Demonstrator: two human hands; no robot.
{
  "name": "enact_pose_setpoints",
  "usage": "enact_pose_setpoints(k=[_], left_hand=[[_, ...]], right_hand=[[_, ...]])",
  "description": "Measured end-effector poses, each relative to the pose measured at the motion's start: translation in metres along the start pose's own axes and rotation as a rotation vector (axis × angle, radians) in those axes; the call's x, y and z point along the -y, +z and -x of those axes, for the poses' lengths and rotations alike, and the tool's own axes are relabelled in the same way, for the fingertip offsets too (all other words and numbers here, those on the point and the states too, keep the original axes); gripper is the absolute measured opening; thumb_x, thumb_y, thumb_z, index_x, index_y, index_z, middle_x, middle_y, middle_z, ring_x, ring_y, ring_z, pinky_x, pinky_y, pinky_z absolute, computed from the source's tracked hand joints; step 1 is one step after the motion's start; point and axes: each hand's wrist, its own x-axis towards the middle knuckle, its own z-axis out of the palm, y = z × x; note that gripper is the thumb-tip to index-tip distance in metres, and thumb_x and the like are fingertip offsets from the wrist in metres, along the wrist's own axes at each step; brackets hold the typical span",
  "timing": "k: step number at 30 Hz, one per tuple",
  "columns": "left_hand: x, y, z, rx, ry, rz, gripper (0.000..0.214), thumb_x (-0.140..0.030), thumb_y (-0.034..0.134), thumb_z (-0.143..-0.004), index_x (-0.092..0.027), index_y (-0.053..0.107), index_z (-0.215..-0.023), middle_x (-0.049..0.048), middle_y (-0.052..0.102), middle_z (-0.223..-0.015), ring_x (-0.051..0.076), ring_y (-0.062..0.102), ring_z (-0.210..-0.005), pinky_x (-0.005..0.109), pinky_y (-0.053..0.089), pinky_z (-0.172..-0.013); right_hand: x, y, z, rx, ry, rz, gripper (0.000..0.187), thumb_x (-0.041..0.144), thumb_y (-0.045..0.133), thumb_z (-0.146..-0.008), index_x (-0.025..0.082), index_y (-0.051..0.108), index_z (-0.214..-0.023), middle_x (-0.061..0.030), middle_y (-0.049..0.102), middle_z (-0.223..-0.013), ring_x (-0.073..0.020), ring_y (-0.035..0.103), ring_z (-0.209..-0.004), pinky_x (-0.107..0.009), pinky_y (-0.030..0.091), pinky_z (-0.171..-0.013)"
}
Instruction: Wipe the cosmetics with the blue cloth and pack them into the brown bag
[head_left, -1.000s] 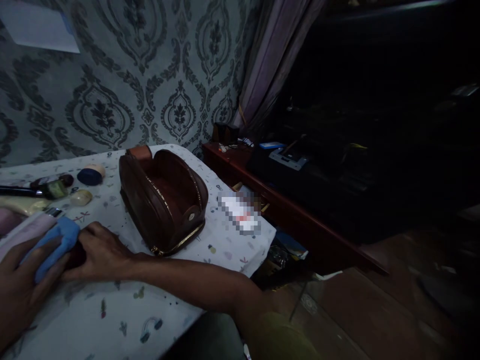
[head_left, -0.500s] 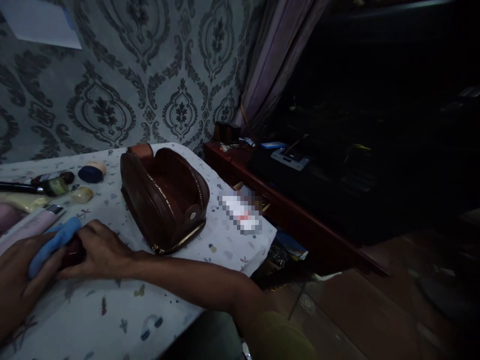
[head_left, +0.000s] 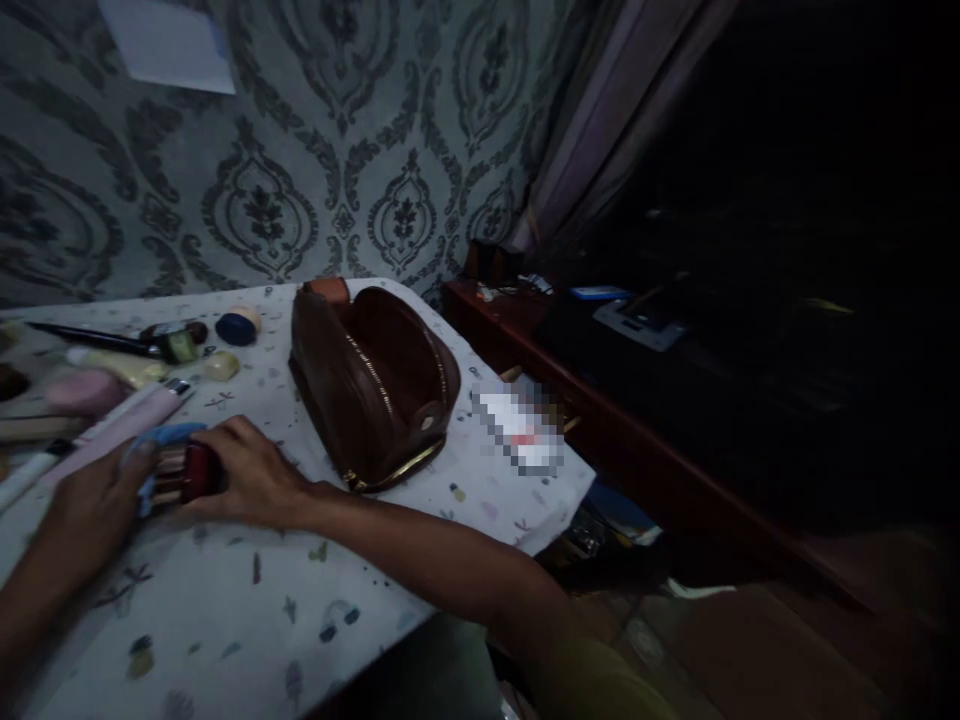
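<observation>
Tablecloth [head_left: 240, 640] printed with small plants and a rainbow fills the lower left of the frame, an olive sleeve [head_left: 600, 680] at the bottom edge right of centre. Just above, at left of the frame, both hands meet over one small thing. The right hand [head_left: 251, 480] pinches the end of a dark red object [head_left: 201, 470] between thumb and curled fingers; the left hand [head_left: 97, 505] is curled at its other side, with a blue cloth [head_left: 171, 434] bunched against it. A banded, paler patch lies between them; blur hides whether it is part of the object or fingers.

The step in hand looks like wiping this object. The next move would call for a firm right grip and a small turn, so that a covered face meets the cloth, with care for the pink tube [head_left: 142, 415] just beyond the left fingers.

Farther up the left side lie a black-handled brush [head_left: 90, 337], a cream lump [head_left: 222, 366] and a dark blue round container [head_left: 237, 328]. Near the centre a brown bag [head_left: 337, 400] stands unzipped, its mouth gaping. A pixelated white item [head_left: 521, 430] sits right of it. Beyond are reddish wooden furniture [head_left: 637, 440] and, upper left, patterned wallpaper [head_left: 262, 210].
</observation>
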Motion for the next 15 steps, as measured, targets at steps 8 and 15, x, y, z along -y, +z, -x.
enact_pose_setpoints(k=[8, 15], left_hand=[[-0.032, -0.009, 0.001, 0.076, -0.209, 0.312, 0.061, -0.071, 0.025, -0.086, -0.021, 0.056, -0.070, 0.0062, 0.068, -0.069, 0.025, 0.062, -0.074, 0.033, 0.049, -0.071], [-0.027, -0.011, 0.002, 0.094, -0.174, 0.377, 0.062, -0.071, 0.024, -0.089, -0.021, 0.052, -0.065, 0.0043, 0.064, -0.066, 0.022, 0.058, -0.069, 0.033, 0.046, -0.071]], right_hand=[[-0.004, 0.008, -0.004, -0.102, 0.069, -0.133, 0.070, 0.039, 0.089, -0.064, 0.019, 0.059, -0.124, -0.0034, 0.054, -0.108, -0.0210, 0.059, -0.104, -0.037, 0.049, -0.097], [-0.007, 0.012, -0.005, -0.223, 0.056, -0.148, 0.064, 0.036, 0.090, -0.062, 0.018, 0.062, -0.117, -0.0055, 0.058, -0.104, -0.0229, 0.061, -0.097, -0.038, 0.052, -0.089]])
